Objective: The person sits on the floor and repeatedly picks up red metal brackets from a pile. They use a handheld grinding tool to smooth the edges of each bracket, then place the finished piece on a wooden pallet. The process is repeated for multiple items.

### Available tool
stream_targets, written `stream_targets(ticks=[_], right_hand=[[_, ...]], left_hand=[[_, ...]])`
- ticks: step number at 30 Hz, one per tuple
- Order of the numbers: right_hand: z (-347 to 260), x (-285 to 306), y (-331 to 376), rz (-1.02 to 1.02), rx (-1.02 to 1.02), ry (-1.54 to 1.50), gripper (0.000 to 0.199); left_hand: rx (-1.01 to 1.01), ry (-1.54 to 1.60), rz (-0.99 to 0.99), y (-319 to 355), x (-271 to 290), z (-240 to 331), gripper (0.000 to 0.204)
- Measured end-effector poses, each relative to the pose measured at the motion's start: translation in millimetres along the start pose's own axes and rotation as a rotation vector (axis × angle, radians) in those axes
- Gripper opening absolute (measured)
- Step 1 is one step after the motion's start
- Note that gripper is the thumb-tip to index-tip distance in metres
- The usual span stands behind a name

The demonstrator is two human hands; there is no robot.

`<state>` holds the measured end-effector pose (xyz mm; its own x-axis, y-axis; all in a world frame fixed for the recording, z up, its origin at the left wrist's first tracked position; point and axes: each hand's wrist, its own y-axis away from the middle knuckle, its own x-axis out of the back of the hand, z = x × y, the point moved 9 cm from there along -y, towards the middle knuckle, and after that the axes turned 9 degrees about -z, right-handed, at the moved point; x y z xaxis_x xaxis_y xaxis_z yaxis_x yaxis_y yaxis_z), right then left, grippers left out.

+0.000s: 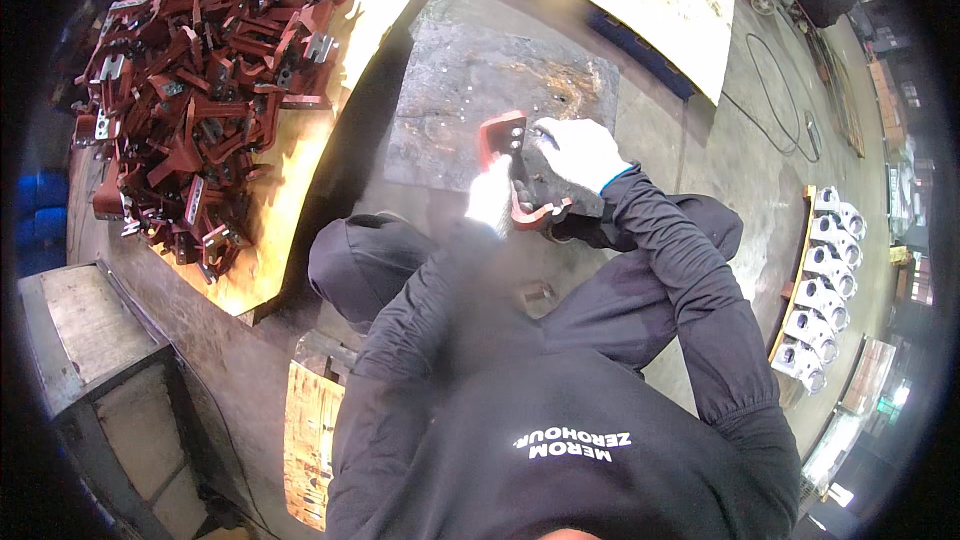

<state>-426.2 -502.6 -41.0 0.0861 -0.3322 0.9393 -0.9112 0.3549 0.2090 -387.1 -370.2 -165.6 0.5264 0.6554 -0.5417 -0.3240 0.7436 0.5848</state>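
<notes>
A dark red metal bracket (500, 135) with a bent lower end and holes in its upper plate is held up in front of my knees. My left hand (488, 198), in a white glove, is closed round its left side. My right hand (580, 152), also gloved in white, has its fingers bent together beside the bracket's upper right edge. What these fingers pinch, if anything, is too small to make out. Beneath both hands lies a dark, worn flat plate (440, 110) with small light bits on it.
At the left, many similar red brackets (215, 80) lie heaped on a wooden board (270, 230). A pale tabletop (640, 0) stands at the far side. Silver ring-ended castings (825, 285) line the right, near a loose black cable (785, 90). A grey box (95, 325) stands lower left.
</notes>
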Motion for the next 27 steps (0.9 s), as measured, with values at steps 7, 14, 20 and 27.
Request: stream_targets(ticks=[7, 14, 20, 27], right_hand=[[-3, 8, -20, 0.004, 0.016, 0.101, 0.028], [-7, -4, -12, -0.046, -0.004, 0.078, 0.033], [-12, -44, -5, -0.081, -0.046, -0.09, 0.036], [-42, -40, -6, -0.034, 0.308, 0.053, 0.034]], left_hand=[[0.0, 0.045, 0.03, 1, -4, 1, 0.035], [0.025, 0.035, 0.056, 6, -5, 5, 0.033], [-0.017, -0.117, -0.002, 4, -7, -5, 0.031], [-0.42, -0.567, 0.07, -12, 13, -10, 0.035]])
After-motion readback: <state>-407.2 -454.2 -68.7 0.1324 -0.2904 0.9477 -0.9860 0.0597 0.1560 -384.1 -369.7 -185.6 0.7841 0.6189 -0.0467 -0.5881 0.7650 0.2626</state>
